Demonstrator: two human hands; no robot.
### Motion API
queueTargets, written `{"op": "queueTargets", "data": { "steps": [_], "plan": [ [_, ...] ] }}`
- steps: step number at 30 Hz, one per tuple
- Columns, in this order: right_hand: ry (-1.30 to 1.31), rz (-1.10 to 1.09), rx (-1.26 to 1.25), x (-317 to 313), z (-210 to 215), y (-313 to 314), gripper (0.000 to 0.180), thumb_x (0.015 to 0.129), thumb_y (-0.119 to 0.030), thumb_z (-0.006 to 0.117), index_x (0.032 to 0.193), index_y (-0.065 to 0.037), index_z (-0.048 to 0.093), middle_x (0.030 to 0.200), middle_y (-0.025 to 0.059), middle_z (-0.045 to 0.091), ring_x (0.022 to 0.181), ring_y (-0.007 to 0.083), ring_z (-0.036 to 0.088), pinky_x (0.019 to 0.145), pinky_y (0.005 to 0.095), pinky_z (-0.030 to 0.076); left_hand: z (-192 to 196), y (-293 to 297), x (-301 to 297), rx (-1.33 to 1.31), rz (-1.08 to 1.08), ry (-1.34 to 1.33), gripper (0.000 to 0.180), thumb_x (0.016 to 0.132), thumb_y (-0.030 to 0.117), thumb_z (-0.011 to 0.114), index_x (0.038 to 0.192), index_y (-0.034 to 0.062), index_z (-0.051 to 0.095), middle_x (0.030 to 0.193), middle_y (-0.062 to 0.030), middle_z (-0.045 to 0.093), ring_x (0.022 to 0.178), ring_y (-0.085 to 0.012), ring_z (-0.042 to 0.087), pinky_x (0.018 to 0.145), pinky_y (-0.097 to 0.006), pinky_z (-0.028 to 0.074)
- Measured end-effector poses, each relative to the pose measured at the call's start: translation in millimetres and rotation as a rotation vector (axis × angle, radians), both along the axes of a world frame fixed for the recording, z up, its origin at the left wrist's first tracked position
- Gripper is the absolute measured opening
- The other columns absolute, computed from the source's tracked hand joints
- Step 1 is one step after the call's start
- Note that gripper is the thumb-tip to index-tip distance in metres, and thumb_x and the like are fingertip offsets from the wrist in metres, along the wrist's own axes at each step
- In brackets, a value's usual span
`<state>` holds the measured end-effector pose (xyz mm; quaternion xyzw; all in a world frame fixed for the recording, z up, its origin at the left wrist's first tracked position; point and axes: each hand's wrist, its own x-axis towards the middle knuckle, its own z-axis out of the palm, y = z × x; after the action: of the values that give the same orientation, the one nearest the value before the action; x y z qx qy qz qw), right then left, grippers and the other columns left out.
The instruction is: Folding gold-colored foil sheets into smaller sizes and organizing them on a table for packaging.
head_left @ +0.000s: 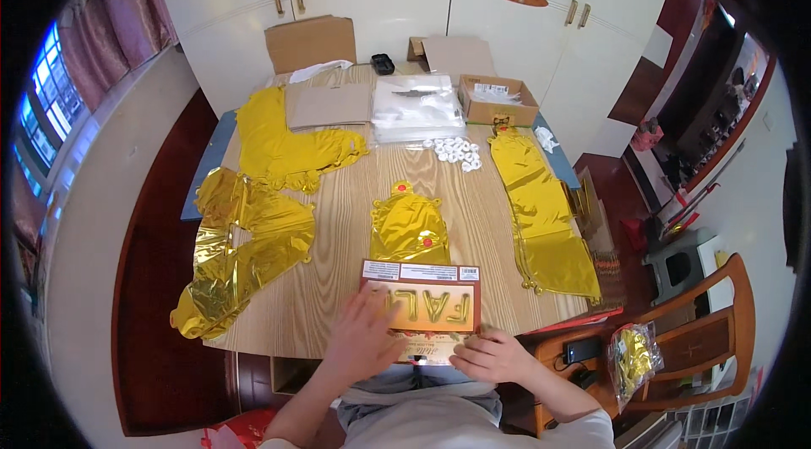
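Observation:
At the table's near edge lies a printed card (435, 320) in orange and dark red, with gold letter shapes on it and a fold across its near part. My left hand (365, 332) rests over the card's left side, fingers stretched out and slightly blurred. On the card's near right corner, my right hand (490, 356) has its fingers bent and closed on the edge. Just beyond the card, partly covered by it, is a small flat gold foil balloon (409, 225) with red dots.
More flat gold foil balloons lie left (245, 246) and right (545, 212). Farther back are white rings (456, 152), clear plastic bags (418, 111), cardboard sheets (328, 104) and an open box (500, 111). A wooden chair (726, 322) with a bagged gold balloon (634, 360) stands at right.

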<state>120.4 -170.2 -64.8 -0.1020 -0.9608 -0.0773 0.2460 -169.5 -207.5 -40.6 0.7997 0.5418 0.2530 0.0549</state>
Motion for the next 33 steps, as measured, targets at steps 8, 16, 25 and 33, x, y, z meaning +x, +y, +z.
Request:
{"op": "queueTargets", "data": {
  "steps": [8, 16, 25, 33],
  "plan": [
    [0.026, -0.171, -0.333, -26, 26, 48, 0.024, 0.085, -0.022, 0.064, 0.105, -0.009, 0.066, 0.104, 0.0051, 0.065, 0.101, 0.0216, 0.060, 0.095, 0.0389, 0.043, -18, 12, 15, -0.073, -0.039, 0.199, 0.070, 0.082, 0.055, 0.064, 0.136, 0.0115, 0.050, 0.142, -0.0202, 0.042, 0.134, -0.0481, 0.033, 0.110, -0.059, 0.026],
    [0.062, -0.271, -0.320, -61, 2, 109, 0.022, 0.086, -0.019, 0.064, 0.103, -0.006, 0.070, 0.105, 0.0075, 0.070, 0.106, 0.0228, 0.063, 0.103, 0.0419, 0.040, -19, 13, 17, -0.074, -0.034, 0.185, 0.069, 0.081, 0.058, 0.063, 0.134, 0.0137, 0.053, 0.145, -0.0188, 0.039, 0.133, -0.0479, 0.032, 0.109, -0.062, 0.025],
    [-0.010, -0.303, -0.320, -70, 11, 110, 0.017, 0.084, -0.019, 0.066, 0.093, -0.006, 0.072, 0.094, 0.0088, 0.070, 0.096, 0.0247, 0.065, 0.097, 0.0423, 0.044, -19, 11, 15, -0.090, -0.019, 0.213, 0.071, 0.082, 0.061, 0.060, 0.134, 0.0136, 0.052, 0.144, -0.0201, 0.038, 0.133, -0.0495, 0.032, 0.108, -0.063, 0.025],
    [-0.038, -0.387, -0.778, -147, 3, 173, 0.022, 0.082, -0.025, 0.068, 0.087, -0.003, 0.071, 0.084, 0.0140, 0.069, 0.084, 0.0311, 0.065, 0.079, 0.0399, 0.051, -19, 11, 16, -0.084, -0.018, 0.208, 0.071, 0.082, 0.062, 0.059, 0.135, 0.0146, 0.052, 0.145, -0.0206, 0.038, 0.133, -0.0500, 0.031, 0.109, -0.062, 0.024]
  ]
}}
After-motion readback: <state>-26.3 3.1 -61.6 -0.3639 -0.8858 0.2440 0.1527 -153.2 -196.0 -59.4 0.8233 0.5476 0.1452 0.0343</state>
